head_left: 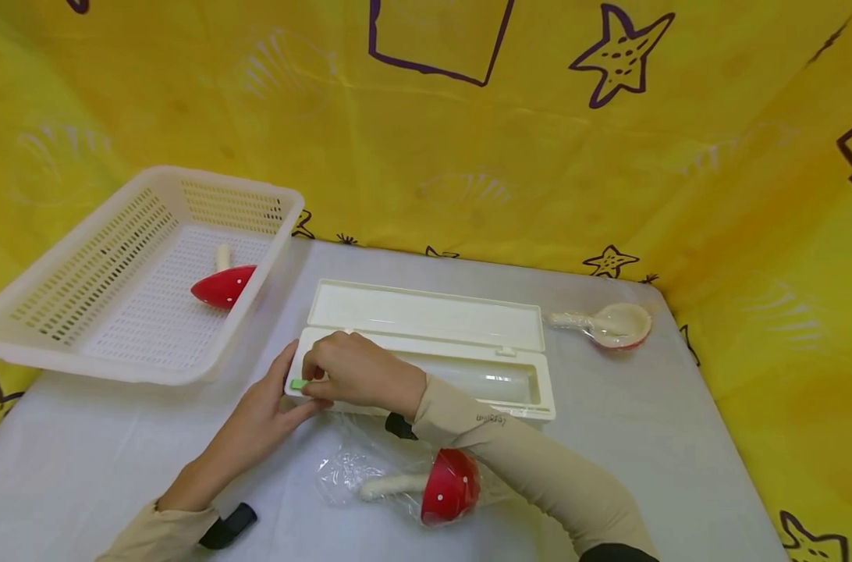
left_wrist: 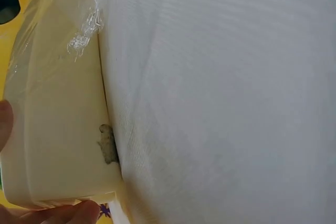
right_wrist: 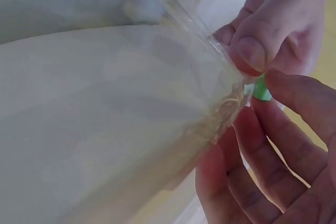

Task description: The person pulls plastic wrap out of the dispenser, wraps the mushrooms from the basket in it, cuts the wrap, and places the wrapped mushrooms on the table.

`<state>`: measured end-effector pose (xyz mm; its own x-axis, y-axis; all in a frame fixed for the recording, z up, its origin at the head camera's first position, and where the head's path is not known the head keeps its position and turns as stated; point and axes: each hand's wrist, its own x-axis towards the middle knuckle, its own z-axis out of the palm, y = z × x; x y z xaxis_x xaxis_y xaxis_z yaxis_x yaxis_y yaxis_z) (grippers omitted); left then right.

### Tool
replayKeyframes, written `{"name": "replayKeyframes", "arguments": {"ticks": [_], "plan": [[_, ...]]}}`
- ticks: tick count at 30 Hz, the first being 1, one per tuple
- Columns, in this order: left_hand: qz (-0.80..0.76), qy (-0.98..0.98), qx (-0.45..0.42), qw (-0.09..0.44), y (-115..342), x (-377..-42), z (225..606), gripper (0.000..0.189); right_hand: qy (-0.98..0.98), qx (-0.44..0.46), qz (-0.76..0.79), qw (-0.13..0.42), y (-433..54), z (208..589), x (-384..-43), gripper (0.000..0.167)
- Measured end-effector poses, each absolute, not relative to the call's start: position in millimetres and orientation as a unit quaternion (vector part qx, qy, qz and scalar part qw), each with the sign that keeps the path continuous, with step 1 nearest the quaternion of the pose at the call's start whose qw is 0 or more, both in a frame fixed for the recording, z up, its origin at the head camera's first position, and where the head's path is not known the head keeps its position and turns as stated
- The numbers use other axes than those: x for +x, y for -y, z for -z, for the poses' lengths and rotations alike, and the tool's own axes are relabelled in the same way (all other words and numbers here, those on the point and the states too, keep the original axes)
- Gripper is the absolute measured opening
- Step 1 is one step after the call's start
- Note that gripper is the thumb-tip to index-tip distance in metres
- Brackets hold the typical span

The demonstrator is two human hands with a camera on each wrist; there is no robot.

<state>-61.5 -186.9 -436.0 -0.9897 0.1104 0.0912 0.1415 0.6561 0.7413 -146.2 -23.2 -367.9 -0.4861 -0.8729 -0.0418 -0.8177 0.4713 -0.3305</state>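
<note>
A long white cling film dispenser (head_left: 538,382) lies on the table with its lid (head_left: 433,312) raised; part of the roll shows inside. My left hand (head_left: 260,414) grips its left end, thumb along the front side. In the left wrist view, left fingertips (left_wrist: 86,212) touch the dispenser's end. Bent over the same end, my right hand (head_left: 359,371) pinches the small green slider (head_left: 298,384). Clear film (right_wrist: 173,40) runs across the dispenser in the right wrist view, bunched beside the fingers. Below the dispenser, a red-capped mushroom-shaped ladle (head_left: 450,488) lies in clear film.
On the left, a white perforated basket (head_left: 145,367) holds another red dotted ladle (head_left: 222,287). A third ladle (head_left: 619,324), apparently film-wrapped, lies at the right, hollow side up. Behind the table hangs a yellow patterned cloth (head_left: 426,156).
</note>
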Motion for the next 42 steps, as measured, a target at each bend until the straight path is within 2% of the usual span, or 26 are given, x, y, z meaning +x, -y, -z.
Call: {"name": "replayKeyframes", "arguments": {"ticks": [13,25,42], "plan": [[0.412,0.909,-0.063,0.014,188.0,-58.2,434.7,0.088,-0.847,-0.486,0.168,0.135,10.7,360.8,-148.7,0.009],[0.404,0.913,-0.059,0.022,186.3,-59.0,434.3,0.089,-0.871,-0.444,0.163,0.138,-15.8,356.2,-146.0,0.007],[0.411,0.909,-0.068,0.023,182.9,-56.8,437.2,0.087,-0.869,-0.446,0.168,0.132,-36.7,358.6,-146.2,0.005]]}}
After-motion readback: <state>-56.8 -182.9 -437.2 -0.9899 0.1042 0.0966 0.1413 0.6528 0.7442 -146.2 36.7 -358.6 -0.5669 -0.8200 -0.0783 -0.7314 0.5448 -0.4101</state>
